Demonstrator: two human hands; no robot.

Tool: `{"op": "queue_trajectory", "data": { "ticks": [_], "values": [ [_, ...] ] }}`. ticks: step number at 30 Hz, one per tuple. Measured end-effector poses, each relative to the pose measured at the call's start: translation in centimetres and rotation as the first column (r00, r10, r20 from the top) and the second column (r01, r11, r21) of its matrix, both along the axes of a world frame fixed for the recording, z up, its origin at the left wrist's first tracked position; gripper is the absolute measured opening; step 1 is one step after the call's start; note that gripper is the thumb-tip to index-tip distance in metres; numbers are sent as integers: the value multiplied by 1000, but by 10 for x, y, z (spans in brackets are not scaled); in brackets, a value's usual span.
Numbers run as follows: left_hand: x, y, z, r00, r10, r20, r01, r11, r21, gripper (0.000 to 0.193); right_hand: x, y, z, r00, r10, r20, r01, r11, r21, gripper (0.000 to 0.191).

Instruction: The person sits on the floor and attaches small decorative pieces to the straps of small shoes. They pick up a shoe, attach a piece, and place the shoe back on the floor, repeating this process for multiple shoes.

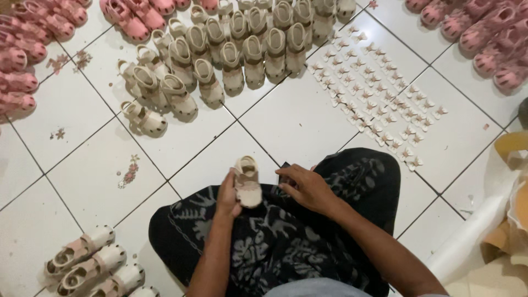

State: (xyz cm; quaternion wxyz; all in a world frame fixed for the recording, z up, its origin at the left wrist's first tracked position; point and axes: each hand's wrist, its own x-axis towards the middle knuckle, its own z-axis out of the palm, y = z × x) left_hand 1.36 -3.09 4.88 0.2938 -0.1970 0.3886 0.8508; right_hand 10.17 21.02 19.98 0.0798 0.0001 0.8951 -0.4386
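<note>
Both forearms are bare from the elbow down, and neither the left hand (228, 198) nor the right hand (308, 187) wears a glove, ring or watch that can be made out. The legs are covered by a black cloth wrap printed with grey leaf and floral patterns (275, 242). At the bottom edge shows a strip of plain grey fabric (316, 289), apparently a shirt.

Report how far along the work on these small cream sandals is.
Looks done: a large batch of cream sandals stands in rows on the tiled floor. In hand: the left hand holds one cream sandal over the lap while the right hand rests beside it. Seemingly left: rows of small bow pieces lie loose, and a few sandals wait at lower left.
</note>
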Motion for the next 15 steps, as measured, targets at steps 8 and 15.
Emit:
{"op": "queue_trajectory", "data": {
  "ticks": [8,15],
  "values": [
    [-92,-36,-13,964,32,-265,-170,839,-516,65,27,4,-46,993,78,-93,-59,980,190,26],
    [-65,-12,2,886,-363,-289,-185,295,-937,108,14,12,-44,995,93,-45,-84,982,171,27]
  ]
}}
